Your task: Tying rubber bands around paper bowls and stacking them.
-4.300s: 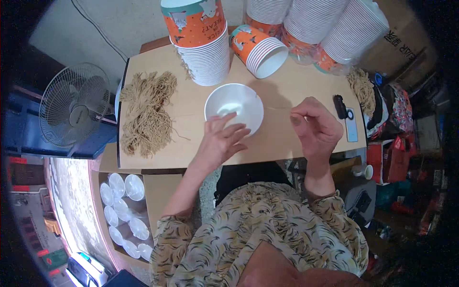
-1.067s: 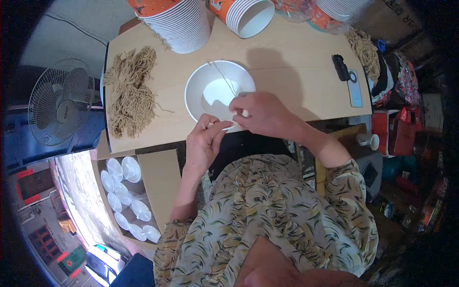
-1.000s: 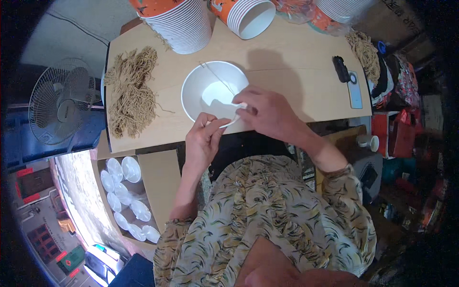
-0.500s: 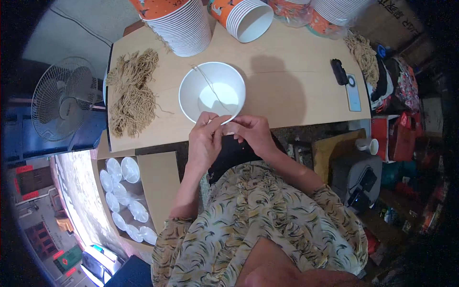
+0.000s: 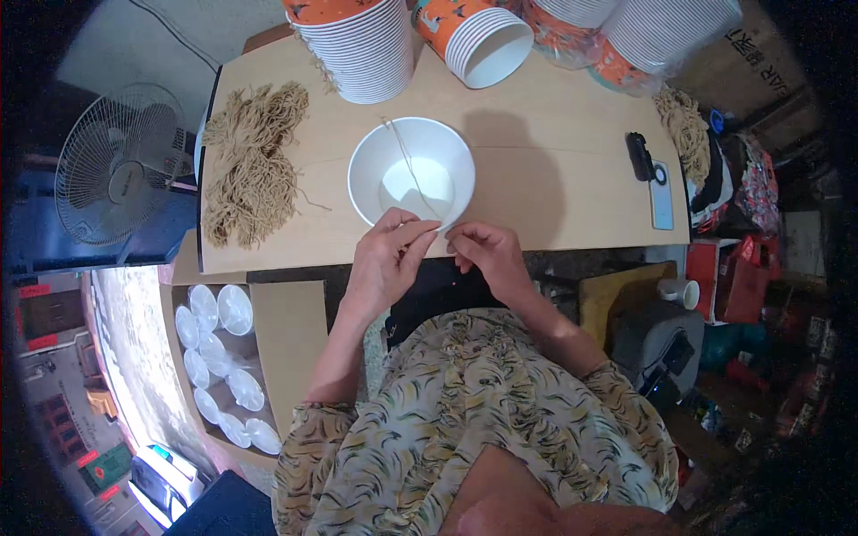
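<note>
A round white paper tub (image 5: 368,179) stands at the near edge of the table, its open mouth facing up. A thin tan string (image 5: 407,159) crosses its opening from the far rim to the near rim. My left hand (image 5: 386,263) is closed there, with thumb and forefinger pinched on the string's near end at the rim. My right hand (image 5: 496,263) is just right of it, fingers curled in a pinch by the near rim; what lies between its fingertips is hidden.
Bundles of tan string (image 5: 255,174) lie on the table's left. Stacked orange-and-white tubs (image 5: 362,58) and a tipped stack (image 5: 487,49) stand behind. A phone (image 5: 660,196) lies at the right. On the left are a fan (image 5: 121,179) and a carton (image 5: 290,344) beside clear plastic cups (image 5: 235,313).
My right hand has drawn slightly away from the left hand along the rim. The whole view has shifted a little; the string still crosses the tub.
</note>
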Action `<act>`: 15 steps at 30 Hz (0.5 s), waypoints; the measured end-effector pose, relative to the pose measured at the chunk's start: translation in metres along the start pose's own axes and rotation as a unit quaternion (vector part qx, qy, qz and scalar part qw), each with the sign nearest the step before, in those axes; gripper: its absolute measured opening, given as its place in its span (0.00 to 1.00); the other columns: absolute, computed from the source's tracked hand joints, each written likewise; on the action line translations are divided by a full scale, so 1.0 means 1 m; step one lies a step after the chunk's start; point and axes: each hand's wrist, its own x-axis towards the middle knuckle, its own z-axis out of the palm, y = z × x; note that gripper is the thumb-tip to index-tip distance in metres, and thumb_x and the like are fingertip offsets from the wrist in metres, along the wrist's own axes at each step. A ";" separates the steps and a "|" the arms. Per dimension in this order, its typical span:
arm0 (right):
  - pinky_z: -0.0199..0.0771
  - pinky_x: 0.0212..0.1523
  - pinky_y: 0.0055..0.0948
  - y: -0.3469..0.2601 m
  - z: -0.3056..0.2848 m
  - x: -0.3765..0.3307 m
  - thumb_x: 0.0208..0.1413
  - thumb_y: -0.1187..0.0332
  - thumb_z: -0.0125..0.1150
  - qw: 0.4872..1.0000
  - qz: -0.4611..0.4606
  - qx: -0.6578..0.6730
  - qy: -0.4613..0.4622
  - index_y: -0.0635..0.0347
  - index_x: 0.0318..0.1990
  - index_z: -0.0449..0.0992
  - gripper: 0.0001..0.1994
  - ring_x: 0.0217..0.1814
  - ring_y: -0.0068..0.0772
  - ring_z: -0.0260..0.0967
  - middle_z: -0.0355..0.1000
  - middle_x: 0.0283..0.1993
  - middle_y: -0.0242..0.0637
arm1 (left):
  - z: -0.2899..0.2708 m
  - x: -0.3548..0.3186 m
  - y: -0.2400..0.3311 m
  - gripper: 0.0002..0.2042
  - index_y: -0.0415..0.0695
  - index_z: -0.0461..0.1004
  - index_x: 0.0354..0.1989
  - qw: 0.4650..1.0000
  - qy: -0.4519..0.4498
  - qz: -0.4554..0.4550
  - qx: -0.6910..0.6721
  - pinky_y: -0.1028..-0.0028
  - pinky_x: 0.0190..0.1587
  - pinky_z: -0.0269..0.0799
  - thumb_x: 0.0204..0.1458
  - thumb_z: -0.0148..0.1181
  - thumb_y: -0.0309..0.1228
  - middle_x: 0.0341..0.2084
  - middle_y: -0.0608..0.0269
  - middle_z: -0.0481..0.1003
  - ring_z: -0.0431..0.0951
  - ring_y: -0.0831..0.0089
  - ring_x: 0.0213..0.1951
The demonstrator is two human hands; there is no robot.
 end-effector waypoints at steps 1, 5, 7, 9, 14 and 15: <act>0.73 0.31 0.21 -0.002 0.002 -0.001 0.64 0.69 0.59 1.000 0.013 0.027 -0.001 0.66 0.41 0.79 0.08 0.30 0.18 0.70 0.76 0.34 0.32 | -0.001 0.001 0.001 0.09 0.38 0.81 0.46 1.000 -0.003 0.005 -0.003 0.72 0.33 0.76 0.59 0.60 0.25 0.34 0.55 0.77 0.79 0.68 0.33; 0.74 0.30 0.20 0.002 0.008 0.003 0.65 0.63 0.59 0.989 0.091 0.115 -0.025 0.63 0.43 0.80 0.11 0.29 0.17 0.71 0.77 0.35 0.30 | -0.002 0.002 -0.002 0.09 0.37 0.81 0.46 0.999 -0.016 -0.003 -0.034 0.72 0.36 0.77 0.60 0.60 0.25 0.35 0.54 0.77 0.81 0.67 0.35; 0.73 0.30 0.20 0.001 0.013 0.006 0.64 0.62 0.59 0.960 0.132 0.239 -0.068 0.60 0.43 0.80 0.11 0.31 0.19 0.72 0.76 0.34 0.29 | 0.000 0.002 -0.003 0.09 0.37 0.80 0.47 0.998 -0.017 -0.010 -0.052 0.72 0.37 0.77 0.60 0.59 0.25 0.36 0.54 0.77 0.81 0.67 0.36; 0.73 0.31 0.20 0.010 0.014 0.009 0.64 0.62 0.60 0.950 0.141 0.270 -0.068 0.59 0.42 0.80 0.10 0.32 0.19 0.71 0.75 0.34 0.28 | -0.001 0.002 -0.002 0.10 0.36 0.80 0.47 0.997 -0.018 -0.016 -0.068 0.73 0.38 0.77 0.61 0.59 0.25 0.36 0.54 0.77 0.81 0.67 0.36; 0.71 0.31 0.22 0.016 0.019 0.010 0.64 0.63 0.60 0.929 0.137 0.338 -0.059 0.59 0.39 0.79 0.09 0.31 0.19 0.69 0.72 0.31 0.26 | 0.000 0.004 -0.004 0.09 0.37 0.81 0.44 0.998 0.008 0.038 -0.045 0.69 0.34 0.77 0.60 0.58 0.24 0.36 0.51 0.78 0.82 0.59 0.32; 0.70 0.31 0.22 0.011 0.017 0.008 0.63 0.64 0.60 0.946 0.101 0.301 -0.063 0.61 0.38 0.79 0.09 0.31 0.19 0.69 0.72 0.31 0.26 | -0.001 0.005 -0.005 0.09 0.37 0.81 0.44 0.998 0.009 0.038 -0.045 0.69 0.34 0.77 0.60 0.58 0.24 0.36 0.51 0.78 0.82 0.59 0.32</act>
